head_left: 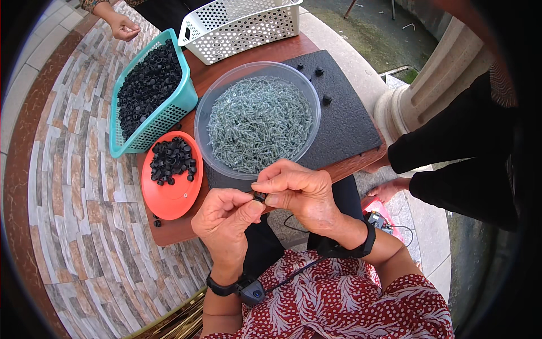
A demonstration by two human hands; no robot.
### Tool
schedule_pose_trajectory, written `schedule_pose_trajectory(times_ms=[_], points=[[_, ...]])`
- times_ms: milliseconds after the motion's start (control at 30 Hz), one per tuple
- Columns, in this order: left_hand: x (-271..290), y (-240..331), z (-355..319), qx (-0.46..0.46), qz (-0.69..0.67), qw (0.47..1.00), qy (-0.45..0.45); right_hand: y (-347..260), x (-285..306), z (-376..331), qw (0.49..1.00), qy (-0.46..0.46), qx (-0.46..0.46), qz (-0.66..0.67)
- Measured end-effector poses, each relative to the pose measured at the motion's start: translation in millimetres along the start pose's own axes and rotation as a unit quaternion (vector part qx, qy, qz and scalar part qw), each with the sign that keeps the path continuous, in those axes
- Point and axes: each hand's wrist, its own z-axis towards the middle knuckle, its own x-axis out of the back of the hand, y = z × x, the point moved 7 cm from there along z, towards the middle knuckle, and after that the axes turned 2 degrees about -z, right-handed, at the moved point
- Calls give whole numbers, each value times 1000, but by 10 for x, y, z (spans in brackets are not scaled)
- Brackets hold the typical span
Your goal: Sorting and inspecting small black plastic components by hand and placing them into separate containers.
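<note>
Between my fingertips, just past the table's near edge, is a small black plastic part (pixel 259 196). My left hand (pixel 227 217) pinches it from the left, thumb and forefinger together. My right hand (pixel 305 196) grips it from the other side, also in a pinch. Fingers cover most of it, so its exact shape is hidden. Straight ahead stands a clear round tub (pixel 201 121) full of small grey-green screws or pins (pixel 259 121). An orange-red plate (pixel 164 199) to the left carries a pile of black ring-like parts (pixel 172 160).
A teal basket (pixel 189 99) heaped with black parts stands at the far left, beside a white perforated basket (pixel 243 39). Several loose black pieces (pixel 327 100) lie on the dark board (pixel 344 124). Another person's hand (pixel 123 27) shows at top left; someone's dark-trousered legs (pixel 451 147) are at right.
</note>
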Motion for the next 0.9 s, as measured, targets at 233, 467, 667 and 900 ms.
schedule_pose_trajectory(times_ms=[233, 467, 667, 900], points=[[-21, -65, -3, -5, -36, 999, 8, -7, 7, -1, 1000, 7, -11, 4], [-9, -70, -25, -75, 10, 997, 5, -32, 22, -3, 999, 10, 9, -38], [-23, -61, -8, -156, -7, 988, -18, -72, 2, -8, 1000, 14, 3, -18], [-93, -148, -7, -84, -122, 989, 2, -91, 17, -13, 999, 30, 24, -20]])
